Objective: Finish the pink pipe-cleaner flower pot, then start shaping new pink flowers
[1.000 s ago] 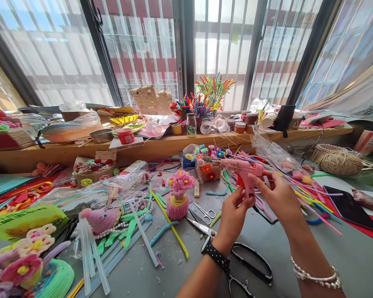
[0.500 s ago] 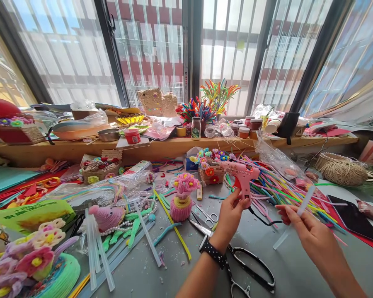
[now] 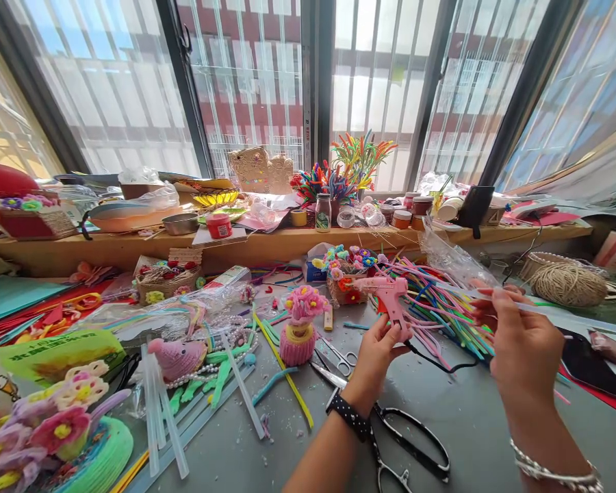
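Two hands at work: my left hand [image 3: 378, 344] grips the pink glue gun [image 3: 387, 294] by its handle; my right hand [image 3: 518, 335] pinches a clear glue stick [image 3: 539, 309] between fingertips.

A pink glue gun [image 3: 387, 294] stands upright at frame centre, nozzle pointing left. Right of it a clear glue stick [image 3: 534, 308] lies roughly level, apparently uninserted.

a home craft corner set up by tall barred windows [image 3: 246, 75]: the grey worktable [image 3: 472, 438] is buried in bright chenille pipe cleaners [image 3: 441, 301], clear glue sticks [image 3: 159, 418], black-handled scissors [image 3: 411, 452] and little knitted flower pots [image 3: 298, 322], while the long wooden ledge [image 3: 267, 245] holds small paint jars [image 3: 403, 219] and a ball of brown twine [image 3: 567, 284].
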Demonstrator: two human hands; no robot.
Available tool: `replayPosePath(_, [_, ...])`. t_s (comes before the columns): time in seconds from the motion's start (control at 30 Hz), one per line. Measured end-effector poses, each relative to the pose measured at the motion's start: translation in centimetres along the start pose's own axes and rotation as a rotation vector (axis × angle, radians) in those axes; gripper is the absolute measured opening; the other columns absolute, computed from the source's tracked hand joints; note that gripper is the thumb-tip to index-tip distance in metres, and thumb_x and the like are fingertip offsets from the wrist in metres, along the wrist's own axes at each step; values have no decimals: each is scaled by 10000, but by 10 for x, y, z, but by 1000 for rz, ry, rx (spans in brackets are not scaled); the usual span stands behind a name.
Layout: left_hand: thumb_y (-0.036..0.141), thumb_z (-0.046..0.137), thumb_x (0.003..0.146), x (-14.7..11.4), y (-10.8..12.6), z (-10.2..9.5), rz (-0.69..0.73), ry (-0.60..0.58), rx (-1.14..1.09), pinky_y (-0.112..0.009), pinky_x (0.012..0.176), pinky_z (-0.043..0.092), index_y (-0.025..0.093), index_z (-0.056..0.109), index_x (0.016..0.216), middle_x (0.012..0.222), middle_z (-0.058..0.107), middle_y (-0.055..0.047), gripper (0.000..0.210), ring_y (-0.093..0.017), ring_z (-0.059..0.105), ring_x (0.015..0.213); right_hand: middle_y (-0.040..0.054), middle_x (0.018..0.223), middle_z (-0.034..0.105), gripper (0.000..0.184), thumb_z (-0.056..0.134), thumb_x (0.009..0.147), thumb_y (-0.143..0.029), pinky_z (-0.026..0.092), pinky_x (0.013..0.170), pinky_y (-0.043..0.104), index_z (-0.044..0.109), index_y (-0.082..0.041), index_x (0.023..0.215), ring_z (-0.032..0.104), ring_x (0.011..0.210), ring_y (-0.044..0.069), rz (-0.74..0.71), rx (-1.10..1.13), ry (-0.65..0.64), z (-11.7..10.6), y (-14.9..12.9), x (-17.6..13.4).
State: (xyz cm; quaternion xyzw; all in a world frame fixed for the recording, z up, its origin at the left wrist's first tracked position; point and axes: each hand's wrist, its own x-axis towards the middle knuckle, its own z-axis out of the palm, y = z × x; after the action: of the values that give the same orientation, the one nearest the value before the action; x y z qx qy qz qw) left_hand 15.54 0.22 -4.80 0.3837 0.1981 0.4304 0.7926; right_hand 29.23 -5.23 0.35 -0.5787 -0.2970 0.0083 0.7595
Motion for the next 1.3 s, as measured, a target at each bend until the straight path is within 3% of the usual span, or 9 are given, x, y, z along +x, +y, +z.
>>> replayPosePath(0.1, [332, 696, 643, 0, 1, 0, -17, 18, -51, -287, 727, 437, 138, 616, 944, 958, 615, -101, 367, -150, 578, 798, 29, 709, 650, 279, 524, 758, -423, 459, 495, 263, 641, -176, 818, 571, 543, 128, 85, 207, -36, 28, 4, 8])
replayPosePath(0.23, [333, 694, 649, -1, 0, 2, -33, 42, -106, -285, 745, 434, 158, 612, 904, 926, 620, -72, 320, -138, 578, 799, 11, 663, 655, 258, 670, 638, -390, 460, 495, 248, 641, -167, 764, 587, 544, 127, 133, 264, -85, 40, 18, 2])
replayPosePath(0.4, [347, 697, 649, -2, -6, 2, -64, 65, -144, -249, 726, 411, 164, 592, 851, 887, 625, -44, 293, -107, 574, 766, 11, 646, 651, 291, 704, 607, -392, 451, 485, 242, 632, -162, 771, 579, 553, 127, 120, 231, -159, 35, 24, -9])
replayPosePath(0.6, [365, 729, 601, -7, -5, 5, -97, -25, -96, -268, 719, 405, 150, 605, 872, 888, 630, -64, 367, -135, 574, 776, -10, 599, 618, 288, 664, 659, -426, 428, 484, 241, 587, -165, 754, 534, 502, 108, 76, 170, -181, 32, 24, -8])
replayPosePath(0.83, [376, 667, 659, -9, -5, 6, -79, -78, 6, -250, 703, 401, 146, 577, 917, 932, 601, -79, 356, -134, 553, 795, -3, 633, 620, 280, 630, 698, -436, 436, 522, 255, 587, -173, 784, 544, 527, 116, 36, 86, -201, 29, 24, -10])
replayPosePath(1.07, [491, 603, 664, -7, -12, 6, 1, -3, 192, -258, 664, 408, 162, 514, 894, 808, 522, -23, 411, -130, 509, 721, -7, 607, 611, 278, 631, 698, -438, 437, 517, 252, 591, -172, 767, 543, 517, 115, 28, 33, -242, 28, 21, -11])
replayPosePath(1.3, [465, 543, 724, -7, -14, 7, 104, 54, 409, -259, 658, 403, 167, 481, 820, 748, 504, -15, 320, -139, 515, 685, -9, 593, 611, 281, 639, 687, -443, 452, 505, 262, 601, -173, 753, 544, 502, 122, 36, 47, -272, 27, 23, -11])
